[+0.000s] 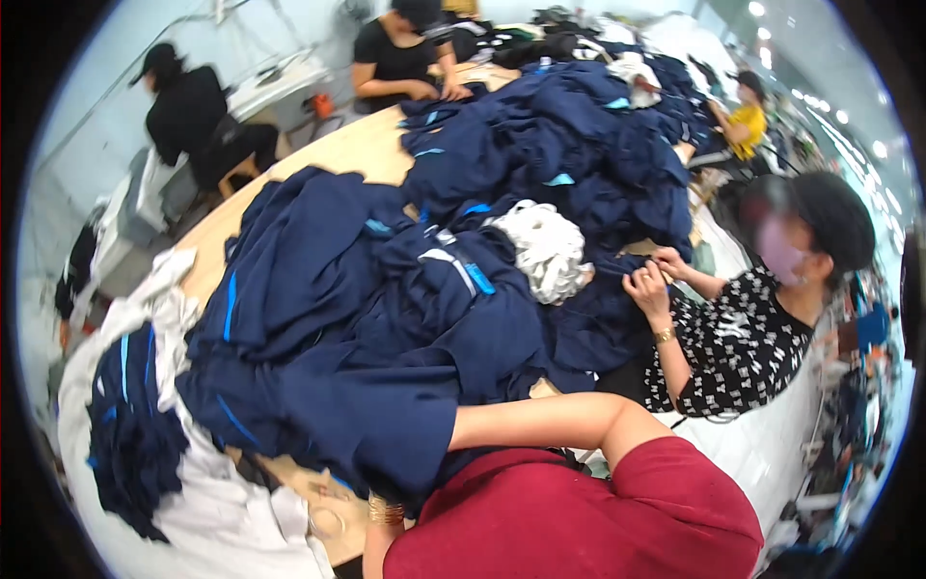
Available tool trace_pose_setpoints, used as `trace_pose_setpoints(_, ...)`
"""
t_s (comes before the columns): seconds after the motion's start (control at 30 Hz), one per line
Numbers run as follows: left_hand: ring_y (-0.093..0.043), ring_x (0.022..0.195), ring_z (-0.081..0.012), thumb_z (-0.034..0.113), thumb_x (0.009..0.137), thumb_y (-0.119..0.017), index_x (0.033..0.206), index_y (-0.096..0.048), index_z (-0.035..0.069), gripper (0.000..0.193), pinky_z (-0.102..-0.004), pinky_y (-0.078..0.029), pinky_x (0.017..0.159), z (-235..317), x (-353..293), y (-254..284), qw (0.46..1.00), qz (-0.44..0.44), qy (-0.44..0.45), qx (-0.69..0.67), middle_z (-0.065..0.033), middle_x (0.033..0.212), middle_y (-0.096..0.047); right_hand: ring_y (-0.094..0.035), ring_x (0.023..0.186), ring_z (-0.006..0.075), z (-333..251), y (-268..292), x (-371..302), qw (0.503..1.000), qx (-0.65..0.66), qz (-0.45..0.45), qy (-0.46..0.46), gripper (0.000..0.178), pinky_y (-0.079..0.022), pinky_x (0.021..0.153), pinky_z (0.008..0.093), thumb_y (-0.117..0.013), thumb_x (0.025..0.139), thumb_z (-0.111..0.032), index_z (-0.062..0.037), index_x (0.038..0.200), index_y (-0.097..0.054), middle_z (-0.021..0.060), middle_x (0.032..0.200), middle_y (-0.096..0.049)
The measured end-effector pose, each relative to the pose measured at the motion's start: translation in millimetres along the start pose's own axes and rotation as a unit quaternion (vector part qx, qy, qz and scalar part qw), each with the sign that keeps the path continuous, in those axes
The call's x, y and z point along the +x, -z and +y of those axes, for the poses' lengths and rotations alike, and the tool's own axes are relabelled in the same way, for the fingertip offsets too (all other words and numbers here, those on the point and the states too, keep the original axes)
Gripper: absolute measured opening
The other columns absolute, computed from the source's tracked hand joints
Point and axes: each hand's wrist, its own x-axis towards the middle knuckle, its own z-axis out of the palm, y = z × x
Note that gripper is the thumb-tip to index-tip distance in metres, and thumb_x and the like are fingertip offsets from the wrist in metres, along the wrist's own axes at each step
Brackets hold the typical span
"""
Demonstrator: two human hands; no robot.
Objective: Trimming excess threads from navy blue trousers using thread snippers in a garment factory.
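Note:
My right forearm (pixel 526 423) reaches left across my maroon shirt and goes into a navy garment (pixel 386 415) at the table's near side. The cloth covers my right hand completely. At the lower edge, my left wrist, with gold bangles (pixel 385 510), goes up under the same garment, and my left hand is hidden too. Neither hand's fingers show, so what they grip cannot be made out. The navy cloth drapes loosely, with a bright blue stripe (pixel 236 421) at its left part. More navy garments (pixel 299 241) lie heaped just beyond.
A bundle of white strips (pixel 540 251) sits amid the navy heap. At right, a person in a patterned black top (pixel 743 338) handles dark cloth. Others sit or stand around the wooden table (pixel 362 150). White cloth (pixel 227 526) and a navy bundle (pixel 140 425) lie at left.

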Motion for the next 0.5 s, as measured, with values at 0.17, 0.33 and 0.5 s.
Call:
trace_pose_setpoints(0.17,-0.048,0.121,-0.0267,0.021,0.089,-0.056,0.137,-0.039,0.002,0.054,-0.0365,-0.035,0.102,93,-29,18,0.887,0.161,0.189,0.389,-0.0109,0.138,-0.046,-0.053,0.094,0.0339,-15,78,-24,0.954,-0.011,0.205,0.221,0.029,-0.043,0.087,0.0391,-0.058,0.084,-0.022,-0.0001,0.103,-0.057,0.0192,0.103,-0.057)
trace_pose_setpoints(0.33,-0.048,0.118,-0.0261,0.029,0.087,-0.058,0.131,-0.046,0.0,0.054,-0.0371,-0.034,0.103,-8,-17,104,0.974,0.17,0.016,0.148,-0.0138,0.134,-0.048,-0.055,0.111,0.0268,42,132,-106,0.988,-0.007,0.109,0.112,0.036,-0.042,0.095,0.0356,-0.061,0.086,-0.02,0.0016,0.115,-0.058,0.0139,0.12,-0.059)
trace_pose_setpoints(0.5,-0.05,0.111,-0.0259,0.023,0.089,-0.056,0.12,-0.054,-0.003,0.04,-0.0349,-0.037,0.099,-111,-30,194,0.983,0.142,-0.098,-0.065,-0.0189,0.126,-0.053,-0.059,0.073,0.0269,67,113,-119,0.763,-0.201,0.599,-0.137,0.01,-0.049,0.069,0.0366,-0.056,0.076,-0.003,-0.0051,0.077,-0.066,0.0095,0.075,-0.055)
